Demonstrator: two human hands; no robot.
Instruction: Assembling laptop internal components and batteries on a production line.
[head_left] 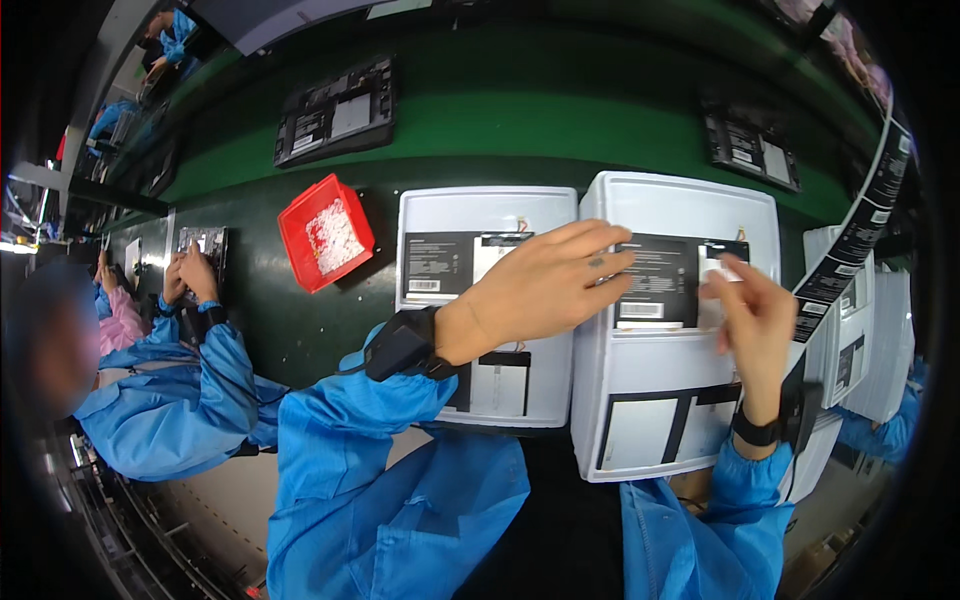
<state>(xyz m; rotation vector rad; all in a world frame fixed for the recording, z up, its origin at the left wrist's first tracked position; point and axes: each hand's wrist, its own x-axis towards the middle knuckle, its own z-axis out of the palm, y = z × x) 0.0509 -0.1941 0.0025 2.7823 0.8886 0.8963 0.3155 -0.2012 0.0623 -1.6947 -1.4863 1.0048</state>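
Note:
A flat black battery pack (pixel 657 275) with printed labels lies in the upper part of the right white foam tray (pixel 690 205). My left hand (pixel 550 285) reaches across from the left tray, its fingers stretched out and their tips at the left edge of that pack. Over the pack's right end is my right hand (pixel 752 310), thumb and fingers bent together; what they hold, if anything, is hidden. Another battery pack (pixel 640 432) lies lower in the same tray. The left white tray (pixel 460 208) holds a battery pack (pixel 436 262), partly covered by my left hand and wrist.
A red bin (pixel 308 262) of small white pieces stands left of the trays. A strip of black labels (pixel 848 245) hangs at the right, near stacked trays (pixel 880 340). Opened device housings (pixel 338 112) lie on the green belt (pixel 530 125). At the left, a co-worker in blue (pixel 170 400) handles another device.

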